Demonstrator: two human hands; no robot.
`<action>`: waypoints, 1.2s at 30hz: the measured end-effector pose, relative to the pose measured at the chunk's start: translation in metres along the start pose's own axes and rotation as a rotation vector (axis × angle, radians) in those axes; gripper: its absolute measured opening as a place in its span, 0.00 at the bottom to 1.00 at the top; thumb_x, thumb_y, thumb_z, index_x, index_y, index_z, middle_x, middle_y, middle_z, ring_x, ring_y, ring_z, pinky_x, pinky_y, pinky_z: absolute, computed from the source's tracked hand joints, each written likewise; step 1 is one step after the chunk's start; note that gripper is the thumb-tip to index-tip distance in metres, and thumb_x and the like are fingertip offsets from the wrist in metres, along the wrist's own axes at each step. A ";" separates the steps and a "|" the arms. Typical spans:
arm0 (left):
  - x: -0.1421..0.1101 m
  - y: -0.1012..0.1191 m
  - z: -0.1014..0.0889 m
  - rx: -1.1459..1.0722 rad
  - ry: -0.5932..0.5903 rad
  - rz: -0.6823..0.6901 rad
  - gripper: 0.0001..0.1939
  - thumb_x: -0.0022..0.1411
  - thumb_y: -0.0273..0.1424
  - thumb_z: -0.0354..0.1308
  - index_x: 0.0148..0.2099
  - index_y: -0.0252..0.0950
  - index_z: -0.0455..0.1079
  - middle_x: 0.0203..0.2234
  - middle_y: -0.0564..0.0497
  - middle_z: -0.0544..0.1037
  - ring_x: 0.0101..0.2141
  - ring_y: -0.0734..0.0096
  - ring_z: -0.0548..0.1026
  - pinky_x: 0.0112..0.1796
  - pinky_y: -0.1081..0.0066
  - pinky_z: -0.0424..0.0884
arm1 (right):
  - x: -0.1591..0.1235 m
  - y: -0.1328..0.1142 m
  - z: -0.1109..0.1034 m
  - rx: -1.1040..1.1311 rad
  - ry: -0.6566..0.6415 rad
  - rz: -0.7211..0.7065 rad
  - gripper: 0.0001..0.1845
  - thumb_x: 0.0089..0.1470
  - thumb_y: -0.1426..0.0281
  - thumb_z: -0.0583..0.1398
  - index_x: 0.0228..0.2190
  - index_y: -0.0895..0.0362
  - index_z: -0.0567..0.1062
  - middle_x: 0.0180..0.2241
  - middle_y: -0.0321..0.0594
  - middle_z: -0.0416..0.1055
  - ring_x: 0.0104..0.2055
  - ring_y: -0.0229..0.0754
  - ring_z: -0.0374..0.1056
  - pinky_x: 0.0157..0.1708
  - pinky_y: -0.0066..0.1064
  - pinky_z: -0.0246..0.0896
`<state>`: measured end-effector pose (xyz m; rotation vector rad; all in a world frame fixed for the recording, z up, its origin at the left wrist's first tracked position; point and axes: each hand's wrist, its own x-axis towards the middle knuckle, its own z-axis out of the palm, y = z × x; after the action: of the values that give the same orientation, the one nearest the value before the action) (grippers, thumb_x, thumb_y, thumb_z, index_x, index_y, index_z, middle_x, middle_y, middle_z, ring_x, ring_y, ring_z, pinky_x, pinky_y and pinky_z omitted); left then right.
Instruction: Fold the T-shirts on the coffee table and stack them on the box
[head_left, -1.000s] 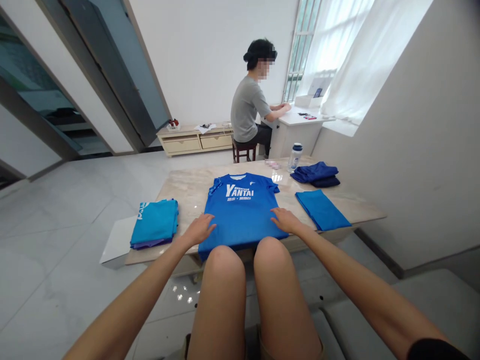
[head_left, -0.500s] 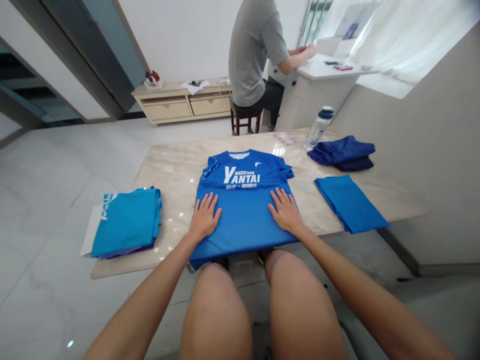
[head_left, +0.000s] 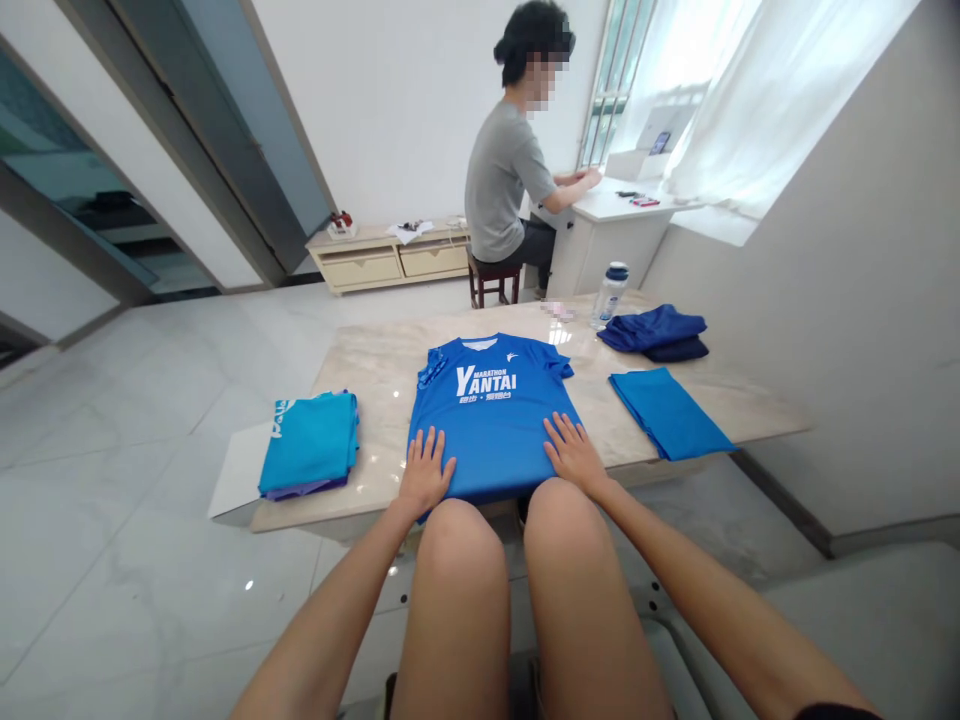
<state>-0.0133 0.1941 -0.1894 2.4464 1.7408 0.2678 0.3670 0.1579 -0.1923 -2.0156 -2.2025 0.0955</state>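
A blue T-shirt (head_left: 491, 440) with white "Marathon Yantai" lettering lies spread on the marble-look table (head_left: 375, 350), its collar at the far side. Its lower part hangs over the table's near edge by my knees. My left hand (head_left: 426, 470) rests flat on the shirt's left side, fingers stretched out. On the right side of the shirt my right hand (head_left: 574, 452) lies flat too, fingers apart. Neither hand grips the cloth.
Folded teal clothing (head_left: 311, 440) lies at the table's left end. To the right are a folded blue cloth (head_left: 671, 412), a dark blue garment (head_left: 652, 328) and a water bottle (head_left: 609, 295). Beyond, a person (head_left: 502, 180) sits on a stool at a white desk (head_left: 622, 205).
The camera view has tilted upward, so the seated person's head now shows. Both hands stay flat on the shirt's sides, slightly nearer the table's near edge.
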 end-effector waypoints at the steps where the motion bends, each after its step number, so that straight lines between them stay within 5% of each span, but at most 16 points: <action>1: -0.009 -0.001 -0.001 0.011 -0.015 0.006 0.39 0.79 0.48 0.44 0.82 0.31 0.56 0.80 0.34 0.54 0.80 0.36 0.48 0.75 0.37 0.52 | -0.009 0.001 0.000 -0.003 0.005 -0.010 0.35 0.78 0.58 0.44 0.78 0.55 0.60 0.81 0.48 0.49 0.83 0.55 0.44 0.79 0.56 0.44; 8: -0.065 -0.015 -0.045 0.029 -0.221 0.226 0.35 0.75 0.47 0.52 0.79 0.43 0.64 0.77 0.39 0.64 0.78 0.42 0.56 0.73 0.40 0.58 | -0.070 0.008 -0.038 -0.026 -0.087 -0.169 0.33 0.75 0.64 0.49 0.74 0.63 0.67 0.76 0.59 0.59 0.79 0.59 0.55 0.76 0.54 0.53; 12: -0.060 -0.017 -0.077 0.028 -0.320 0.267 0.30 0.75 0.44 0.52 0.73 0.44 0.71 0.65 0.39 0.79 0.67 0.45 0.75 0.67 0.46 0.69 | -0.068 0.008 -0.074 -0.017 -0.206 -0.148 0.26 0.75 0.65 0.51 0.62 0.60 0.81 0.65 0.58 0.75 0.65 0.59 0.73 0.66 0.50 0.67; 15: -0.039 -0.011 -0.086 0.066 -0.246 0.225 0.27 0.79 0.40 0.45 0.70 0.40 0.73 0.57 0.37 0.83 0.59 0.45 0.79 0.61 0.47 0.73 | -0.046 0.008 -0.081 0.023 -0.159 -0.073 0.24 0.75 0.67 0.50 0.56 0.58 0.83 0.55 0.55 0.81 0.58 0.57 0.77 0.61 0.45 0.70; 19: -0.009 -0.001 -0.074 0.042 -0.093 0.203 0.23 0.79 0.36 0.46 0.66 0.37 0.75 0.59 0.38 0.81 0.60 0.46 0.76 0.62 0.47 0.72 | -0.004 0.005 -0.063 0.071 -0.003 -0.035 0.28 0.73 0.69 0.49 0.65 0.61 0.77 0.65 0.55 0.75 0.67 0.56 0.71 0.68 0.45 0.65; 25: 0.050 -0.001 -0.038 -0.059 0.009 0.138 0.28 0.80 0.38 0.46 0.75 0.38 0.67 0.72 0.40 0.71 0.69 0.48 0.68 0.71 0.47 0.64 | 0.054 0.003 -0.017 0.073 0.015 0.019 0.36 0.76 0.59 0.46 0.77 0.61 0.62 0.80 0.52 0.51 0.82 0.60 0.47 0.79 0.57 0.46; 30: 0.083 -0.007 -0.009 -0.079 0.021 0.050 0.33 0.82 0.42 0.41 0.80 0.36 0.59 0.79 0.41 0.60 0.77 0.51 0.58 0.77 0.47 0.50 | 0.064 0.019 0.001 0.063 0.009 -0.003 0.39 0.77 0.53 0.44 0.79 0.57 0.57 0.81 0.46 0.45 0.84 0.58 0.40 0.81 0.58 0.35; 36: 0.076 -0.001 -0.003 -0.034 0.008 0.032 0.34 0.82 0.44 0.40 0.83 0.41 0.54 0.81 0.46 0.55 0.80 0.53 0.50 0.78 0.45 0.43 | 0.063 0.026 -0.004 0.058 -0.009 -0.029 0.39 0.78 0.54 0.44 0.81 0.56 0.51 0.82 0.44 0.42 0.84 0.59 0.37 0.81 0.58 0.33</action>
<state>0.0095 0.2664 -0.1810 2.4541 1.6871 0.3089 0.3883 0.2228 -0.1877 -1.9565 -2.2069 0.1626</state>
